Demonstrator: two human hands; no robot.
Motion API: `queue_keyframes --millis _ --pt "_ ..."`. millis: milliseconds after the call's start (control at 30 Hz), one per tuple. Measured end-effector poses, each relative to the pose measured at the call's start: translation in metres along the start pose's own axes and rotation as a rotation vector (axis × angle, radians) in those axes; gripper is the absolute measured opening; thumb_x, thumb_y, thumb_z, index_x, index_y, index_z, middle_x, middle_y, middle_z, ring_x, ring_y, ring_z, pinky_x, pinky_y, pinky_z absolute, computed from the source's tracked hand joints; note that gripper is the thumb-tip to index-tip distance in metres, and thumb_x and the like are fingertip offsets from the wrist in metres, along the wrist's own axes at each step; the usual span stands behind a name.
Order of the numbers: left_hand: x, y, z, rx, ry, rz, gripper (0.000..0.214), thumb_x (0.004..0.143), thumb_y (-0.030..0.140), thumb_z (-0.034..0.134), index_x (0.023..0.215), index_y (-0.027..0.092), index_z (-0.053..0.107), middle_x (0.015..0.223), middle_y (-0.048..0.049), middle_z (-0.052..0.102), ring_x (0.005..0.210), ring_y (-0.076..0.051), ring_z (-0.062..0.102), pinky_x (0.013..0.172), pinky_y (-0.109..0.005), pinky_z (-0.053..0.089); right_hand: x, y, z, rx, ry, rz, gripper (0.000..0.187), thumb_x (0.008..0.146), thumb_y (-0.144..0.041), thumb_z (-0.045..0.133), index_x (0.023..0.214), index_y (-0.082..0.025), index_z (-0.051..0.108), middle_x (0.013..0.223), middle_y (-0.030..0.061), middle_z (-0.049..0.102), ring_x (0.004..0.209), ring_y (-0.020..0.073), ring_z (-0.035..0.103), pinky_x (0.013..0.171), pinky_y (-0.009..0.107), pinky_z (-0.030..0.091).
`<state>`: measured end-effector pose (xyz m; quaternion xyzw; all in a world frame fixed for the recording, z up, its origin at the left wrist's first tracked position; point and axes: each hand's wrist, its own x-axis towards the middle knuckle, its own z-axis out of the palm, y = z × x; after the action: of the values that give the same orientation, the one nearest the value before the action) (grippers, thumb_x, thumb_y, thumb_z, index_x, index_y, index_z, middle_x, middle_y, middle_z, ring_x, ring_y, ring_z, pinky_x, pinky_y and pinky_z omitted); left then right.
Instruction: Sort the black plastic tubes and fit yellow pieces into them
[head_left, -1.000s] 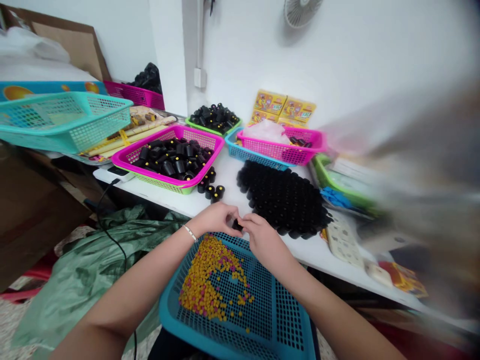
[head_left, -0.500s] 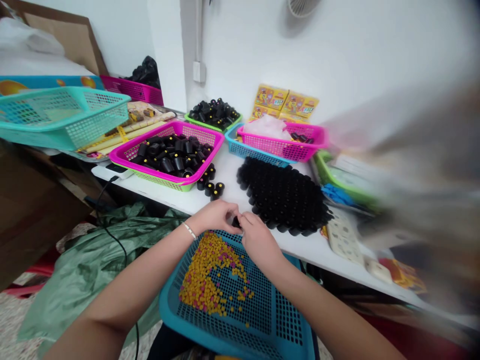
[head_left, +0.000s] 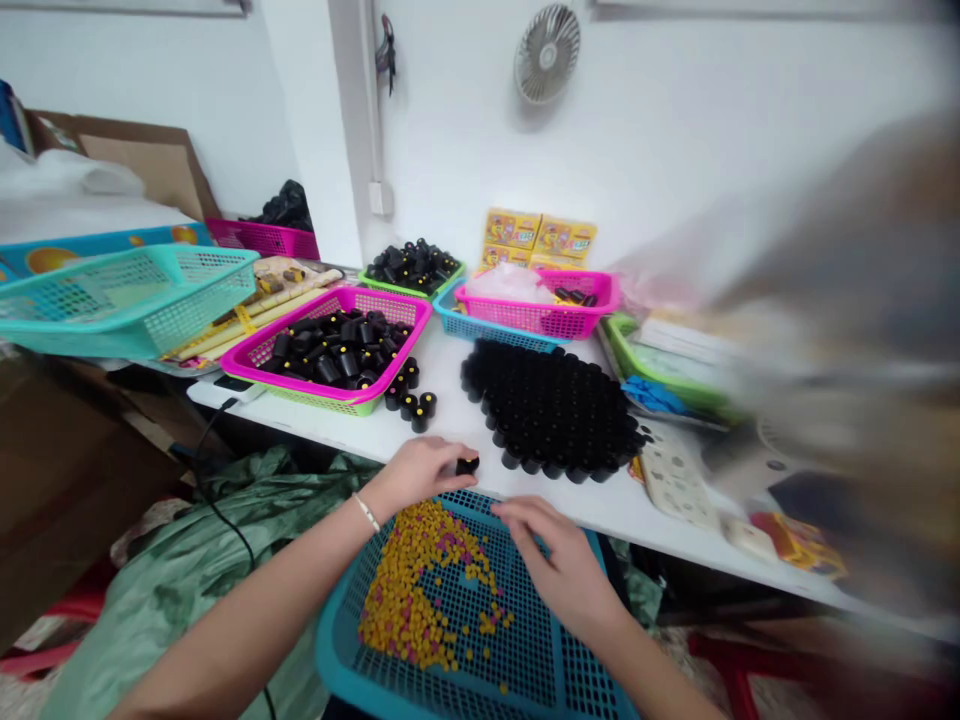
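Observation:
My left hand (head_left: 420, 473) pinches a small black cylinder with a yellow top (head_left: 467, 466) at the table's front edge. My right hand (head_left: 555, 560) hangs open and empty over a blue mesh basket (head_left: 540, 640), close to its far rim. In that basket lies a heap of small yellow and pink pellets (head_left: 420, 590). Several matching black cylinders (head_left: 409, 402) stand in a small group on the white table (head_left: 450, 430), beyond my left hand. A dense block of black cylinders (head_left: 551, 410) stands upright to the right of them.
A pink-and-green basket (head_left: 247, 365) holds loose black cylinders. Behind it are more baskets, yellow packets (head_left: 540, 240) and a wall fan (head_left: 547, 55). A tilted teal basket (head_left: 127, 300) sits at the left. A green plastic sheet (head_left: 187, 540) lies below the table. A blurred object covers the right side.
My hands have parted: the right hand has moved down and right, away from the black cylinder, to above the blue basket. The left hand keeps the cylinder. The whole view has shifted slightly.

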<state>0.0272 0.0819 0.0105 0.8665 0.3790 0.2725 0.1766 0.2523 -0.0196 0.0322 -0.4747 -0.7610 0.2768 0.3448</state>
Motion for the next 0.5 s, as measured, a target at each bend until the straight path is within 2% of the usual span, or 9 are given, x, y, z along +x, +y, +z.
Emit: queue_keyframes --millis 100,167,233,300,400,500 --pt "-0.013 0.007 0.001 0.075 0.084 -0.001 0.028 0.090 0.041 0.060 0.110 0.022 0.064 0.101 -0.0064 0.067 0.095 -0.022 0.060 0.087 -0.035 0.046 -0.024 0.015 0.003 0.020 -0.178 0.028 0.027 0.097 -0.021 0.042 0.105 -0.026 0.067 0.108 0.0059 0.064 0.101 0.0177 0.063 0.091 0.031 0.049" --pt "-0.021 0.004 -0.001 0.160 0.203 -0.045 0.024 0.089 0.039 0.062 0.106 0.023 0.064 0.117 -0.0085 0.061 0.107 -0.025 0.056 0.096 -0.041 0.043 -0.032 0.022 0.004 0.027 -0.238 0.067 0.028 0.097 -0.020 0.042 0.103 -0.026 0.068 0.107 0.0058 0.064 0.100 0.0178 0.063 0.089 0.031 0.050" --pt "-0.025 -0.003 -0.005 0.250 0.337 -0.136 0.022 0.087 0.037 0.064 0.105 0.023 0.064 0.120 -0.0092 0.057 0.111 -0.028 0.053 0.098 -0.045 0.043 -0.035 0.026 0.003 0.039 -0.258 0.095 0.028 0.096 -0.020 0.042 0.101 -0.025 0.069 0.106 0.0060 0.064 0.099 0.0181 0.063 0.088 0.031 0.050" --pt "-0.025 -0.012 -0.008 0.302 0.425 -0.240 0.034 0.085 0.037 0.066 0.115 0.022 0.059 0.119 -0.0108 0.055 0.111 -0.030 0.052 0.098 -0.048 0.044 -0.037 0.026 0.004 0.065 -0.266 0.095 0.027 0.096 -0.019 0.042 0.101 -0.025 0.069 0.105 0.0063 0.065 0.097 0.0180 0.064 0.087 0.031 0.051" --pt "-0.020 -0.020 -0.008 0.347 0.536 -0.379 0.069 0.082 0.044 0.067 0.138 0.016 0.039 0.125 -0.0171 0.051 0.117 -0.037 0.049 0.099 -0.056 0.042 -0.037 0.019 0.004 0.130 -0.273 0.066 0.027 0.095 -0.019 0.044 0.100 -0.024 0.070 0.104 0.0064 0.066 0.097 0.0176 0.064 0.087 0.031 0.051" --pt "-0.009 -0.021 0.000 0.332 0.613 -0.445 0.096 0.075 0.054 0.070 0.146 0.009 0.023 0.133 -0.0240 0.041 0.125 -0.042 0.044 0.101 -0.059 0.040 -0.023 0.000 0.002 0.197 -0.246 0.025 0.026 0.095 -0.022 0.045 0.102 -0.026 0.070 0.106 0.0055 0.066 0.097 0.0168 0.064 0.087 0.031 0.051"
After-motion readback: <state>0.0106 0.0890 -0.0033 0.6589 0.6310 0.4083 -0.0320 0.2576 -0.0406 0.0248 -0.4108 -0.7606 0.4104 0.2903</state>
